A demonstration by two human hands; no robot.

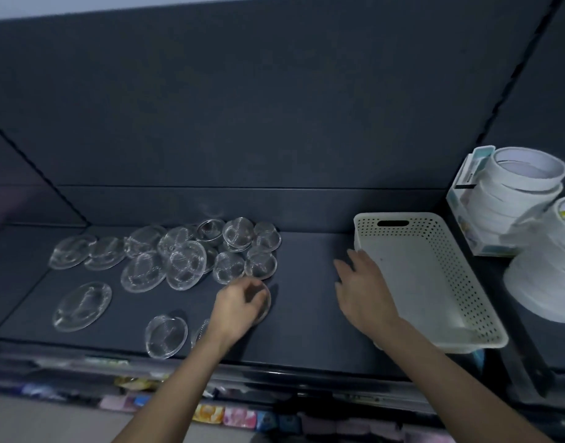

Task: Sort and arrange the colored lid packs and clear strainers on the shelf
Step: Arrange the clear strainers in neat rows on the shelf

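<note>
Dim dark-grey shelf point(306, 282), white basket point(434, 273) at right, clear strainers point(185, 265) lying flat in a loose pile left of centre; left hand point(239, 306) curls round one strainer point(264, 303) just in front, right hand point(364, 289) relaxed, holding nothing, beside the basket.

Clear strainers point(194, 251), shallow ribbed discs of round and oval outline, lie on the dark shelf point(306, 314). Most overlap in a cluster toward the rear left; a few lie flat and apart nearer the front edge. One strainer point(265, 306), apparently round, is gripped by the left hand point(239, 303).
</note>
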